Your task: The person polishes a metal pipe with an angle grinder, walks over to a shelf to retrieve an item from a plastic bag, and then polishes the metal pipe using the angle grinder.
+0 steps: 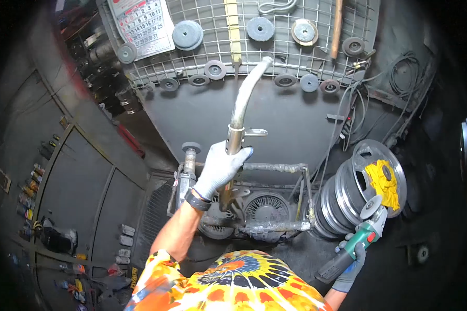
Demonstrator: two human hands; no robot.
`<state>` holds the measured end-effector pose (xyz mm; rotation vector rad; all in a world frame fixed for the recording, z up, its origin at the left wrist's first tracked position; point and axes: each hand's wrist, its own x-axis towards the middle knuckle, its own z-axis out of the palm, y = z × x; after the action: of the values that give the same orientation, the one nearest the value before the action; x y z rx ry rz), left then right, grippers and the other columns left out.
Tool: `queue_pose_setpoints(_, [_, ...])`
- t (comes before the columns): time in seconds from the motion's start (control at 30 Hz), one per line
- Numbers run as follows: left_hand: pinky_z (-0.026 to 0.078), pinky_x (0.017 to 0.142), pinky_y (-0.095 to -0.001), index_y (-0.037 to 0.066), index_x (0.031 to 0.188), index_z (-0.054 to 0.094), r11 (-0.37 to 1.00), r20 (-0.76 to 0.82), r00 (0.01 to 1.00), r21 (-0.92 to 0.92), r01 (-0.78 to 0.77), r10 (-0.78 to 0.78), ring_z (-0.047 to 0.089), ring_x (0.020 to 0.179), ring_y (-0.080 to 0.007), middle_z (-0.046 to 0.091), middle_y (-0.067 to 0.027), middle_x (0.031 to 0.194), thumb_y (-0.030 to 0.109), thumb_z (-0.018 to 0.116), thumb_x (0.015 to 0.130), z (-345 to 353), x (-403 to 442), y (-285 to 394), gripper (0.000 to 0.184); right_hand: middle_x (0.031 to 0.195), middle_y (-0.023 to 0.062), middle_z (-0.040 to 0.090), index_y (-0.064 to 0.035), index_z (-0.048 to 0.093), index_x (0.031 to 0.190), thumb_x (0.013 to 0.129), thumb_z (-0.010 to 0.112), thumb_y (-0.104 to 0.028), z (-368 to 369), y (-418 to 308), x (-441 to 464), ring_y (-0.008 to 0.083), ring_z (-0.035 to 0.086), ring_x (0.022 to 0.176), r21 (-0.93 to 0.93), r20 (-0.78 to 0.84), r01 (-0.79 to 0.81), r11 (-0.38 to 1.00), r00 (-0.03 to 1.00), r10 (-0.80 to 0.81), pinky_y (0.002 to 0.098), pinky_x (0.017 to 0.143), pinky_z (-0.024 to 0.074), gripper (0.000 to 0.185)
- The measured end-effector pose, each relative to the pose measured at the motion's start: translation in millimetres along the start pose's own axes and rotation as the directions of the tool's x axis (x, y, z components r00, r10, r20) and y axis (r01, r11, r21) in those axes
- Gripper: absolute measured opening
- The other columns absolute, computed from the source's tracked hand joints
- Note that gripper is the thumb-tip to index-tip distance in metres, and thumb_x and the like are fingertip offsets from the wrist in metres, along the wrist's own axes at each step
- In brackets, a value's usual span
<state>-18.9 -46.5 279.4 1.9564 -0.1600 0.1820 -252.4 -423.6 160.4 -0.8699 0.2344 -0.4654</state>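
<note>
My left hand (220, 167), in a pale grey work glove, is wrapped round a bent metal tube (248, 89). The tube stands nearly upright, with a collar and small side lever just above my fist, and its lower end shows below the wrist. At the lower right my gloved right hand (354, 262) grips a green and black angle grinder (359, 239). The grinder's disc (371, 206) points up, close in front of a yellow cloth (382, 181) lying on a stack of metal wheel rims (342, 199).
Ahead, a wire grid (207, 15) carries several grinding discs (260, 29) and a calendar (145, 31). Below my left hand stands a metal frame (275, 226) with round vented parts. Another grinding tool (190, 160) rests at its left. Cables (342, 119) hang on the right.
</note>
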Motion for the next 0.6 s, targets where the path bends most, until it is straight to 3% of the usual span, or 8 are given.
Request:
queue_pose_setpoints(0.2, [0.049,0.057,-0.0295,0.003,0.083,0.067,0.993,0.126,0.987,0.08,0.089,-0.099,0.059,0.059,-0.0093,0.063,0.0004,0.066,0.03,0.079,0.093,-23,-13,34,0.031,0.108,0.0156,0.065,-0.0015,0.037,0.156,0.099,0.067,-0.026,-33,1,20,0.0213,0.069,0.077,0.033,-0.01,-0.042,0.999,0.999,0.043,0.0374,0.065,0.0618,0.069])
queue_pose_setpoints(0.27, [0.05,0.056,-0.0305,0.002,0.084,0.068,0.981,0.175,0.98,0.182,0.062,-0.095,0.059,0.056,-0.0103,0.062,0.0,0.063,0.03,0.078,0.093,-18,-26,30,0.031,0.11,0.016,0.065,-0.0019,0.036,0.156,0.099,0.067,-0.025,-39,-1,27,0.0227,0.069,0.081,0.05,0.039,-0.018,0.999,0.999,0.016,0.039,0.069,0.0612,0.069])
queue_pose_setpoints(0.3, [0.052,0.063,-0.0352,0.0,0.099,0.073,0.951,0.184,0.96,0.264,0.159,-0.212,0.065,0.064,-0.0158,0.068,-0.0069,0.07,0.033,0.076,0.09,-16,-31,27,0.035,0.11,0.016,0.065,-0.0019,0.036,0.156,0.099,0.067,-0.025,-42,-1,30,0.0227,0.069,0.081,0.044,0.04,-0.029,0.999,0.999,0.028,0.039,0.069,0.0612,0.069])
queue_pose_setpoints(0.4, [0.054,0.064,-0.0374,0.002,0.093,0.074,0.932,0.146,0.979,0.352,0.084,-0.144,0.069,0.064,-0.0207,0.07,-0.01,0.07,0.034,0.075,0.089,1,-47,-4,0.033,0.112,0.0167,0.065,-0.0023,0.037,0.155,0.099,0.066,-0.025,-46,-3,36,0.0243,0.069,0.087,0.122,0.035,-0.056,0.991,0.998,0.052,0.0407,0.073,0.0604,0.067])
queue_pose_setpoints(0.53, [0.056,0.063,-0.0378,0.002,0.087,0.073,0.876,0.184,0.958,0.469,0.112,-0.221,0.07,0.063,-0.0209,0.07,-0.0094,0.067,0.035,0.075,0.089,12,-57,-53,0.033,0.116,0.0176,0.066,-0.0011,0.043,0.149,0.097,0.066,-0.021,-55,4,43,0.0268,0.07,0.092,0.176,0.02,-0.085,0.981,0.996,0.083,0.0423,0.074,0.0618,0.06])
queue_pose_setpoints(0.6, [0.056,0.061,-0.0371,0.002,0.086,0.073,0.874,0.19,0.936,0.45,0.184,-0.295,0.07,0.061,-0.0195,0.069,-0.0088,0.067,0.035,0.076,0.089,13,-58,-75,0.033,0.129,0.0189,0.065,0.0009,0.044,0.15,0.102,0.062,-0.027,-69,12,46,0.0277,0.069,0.104,0.114,0.118,-0.114,0.987,0.988,0.101,0.0435,0.083,0.0621,0.058])
